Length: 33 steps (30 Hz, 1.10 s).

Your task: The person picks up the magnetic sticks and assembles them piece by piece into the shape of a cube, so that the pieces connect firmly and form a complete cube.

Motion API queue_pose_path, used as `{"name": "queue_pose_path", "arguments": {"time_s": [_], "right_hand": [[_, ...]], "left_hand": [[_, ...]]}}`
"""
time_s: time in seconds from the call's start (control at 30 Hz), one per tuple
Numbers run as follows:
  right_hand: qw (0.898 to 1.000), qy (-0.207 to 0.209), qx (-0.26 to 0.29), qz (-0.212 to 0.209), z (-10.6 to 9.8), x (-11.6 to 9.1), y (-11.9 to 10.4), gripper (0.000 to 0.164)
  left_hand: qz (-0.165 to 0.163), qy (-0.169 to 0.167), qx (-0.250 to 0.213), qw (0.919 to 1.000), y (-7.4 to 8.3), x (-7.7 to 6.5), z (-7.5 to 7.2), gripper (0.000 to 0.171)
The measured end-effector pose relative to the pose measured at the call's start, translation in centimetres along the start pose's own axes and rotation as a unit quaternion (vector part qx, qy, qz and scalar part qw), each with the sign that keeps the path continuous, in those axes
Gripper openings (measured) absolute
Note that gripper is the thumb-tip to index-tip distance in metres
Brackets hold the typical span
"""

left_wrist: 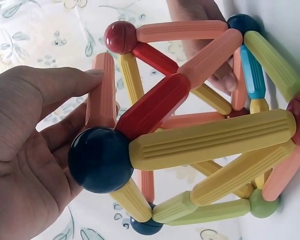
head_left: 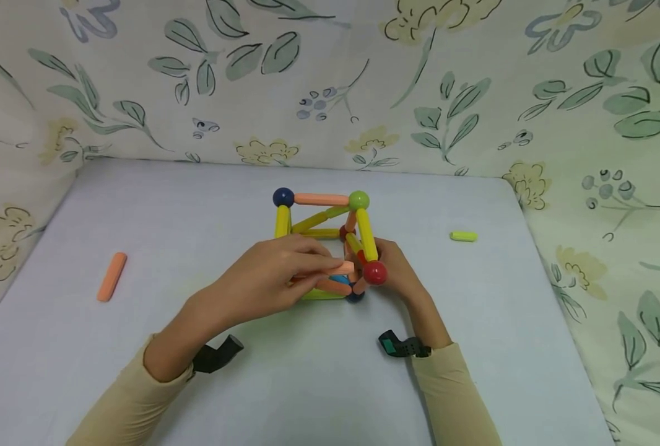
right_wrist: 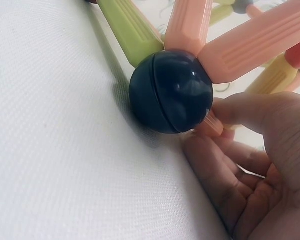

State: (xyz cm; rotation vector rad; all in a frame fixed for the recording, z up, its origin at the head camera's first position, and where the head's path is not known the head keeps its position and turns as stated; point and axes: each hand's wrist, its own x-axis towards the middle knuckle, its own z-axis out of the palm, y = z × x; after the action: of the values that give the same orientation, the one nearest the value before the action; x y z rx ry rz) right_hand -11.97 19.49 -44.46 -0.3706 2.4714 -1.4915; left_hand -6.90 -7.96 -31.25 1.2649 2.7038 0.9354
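A box-like frame of magnetic rods and balls stands on the white table, with a green ball (head_left: 359,200) and a navy ball (head_left: 283,197) at its top far corners. My left hand (head_left: 274,272) pinches a salmon magnetic rod (left_wrist: 101,90) between thumb and fingers. In the left wrist view, that rod's lower end is right at a navy ball (left_wrist: 101,160). My right hand (head_left: 398,266) is at the frame's right side, partly hidden behind a red ball (head_left: 374,272). In the right wrist view, its thumb and fingers pinch a salmon rod (right_wrist: 210,126) beside a low navy ball (right_wrist: 172,92).
A loose salmon rod (head_left: 111,277) lies on the table (head_left: 207,204) at the left. To the right lies a short yellow-green rod (head_left: 464,236). Floral cloth (head_left: 330,80) hangs behind the table's far edge. Each wrist wears a black strap mount (head_left: 217,356).
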Motion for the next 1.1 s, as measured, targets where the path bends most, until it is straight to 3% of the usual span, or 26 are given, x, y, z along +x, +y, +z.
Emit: {"name": "queue_pose_path", "arguments": {"time_s": [0.37, 0.6, 0.87, 1.1], "right_hand": [[1.000, 0.003, -0.006, 0.007, 0.2, 0.1, -0.2, 0.063], [0.997, 0.038, -0.049, 0.035, 0.8, -0.1, -1.3, 0.061], [0.990, 0.084, -0.083, 0.075, 1.8, -0.1, -2.8, 0.028], [0.986, 0.094, -0.095, 0.095, 2.3, -0.1, -3.2, 0.032]], "left_hand": [[-0.005, 0.006, -0.013, 0.9999, -0.4, -0.1, 0.5, 0.034], [-0.010, 0.016, -0.038, 0.9991, -0.8, -0.2, 1.2, 0.035], [-0.011, 0.026, -0.046, 0.9985, -1.0, -0.3, 1.8, 0.032], [-0.001, 0.040, -0.043, 0.9983, -1.1, -0.5, 2.0, 0.031]]}}
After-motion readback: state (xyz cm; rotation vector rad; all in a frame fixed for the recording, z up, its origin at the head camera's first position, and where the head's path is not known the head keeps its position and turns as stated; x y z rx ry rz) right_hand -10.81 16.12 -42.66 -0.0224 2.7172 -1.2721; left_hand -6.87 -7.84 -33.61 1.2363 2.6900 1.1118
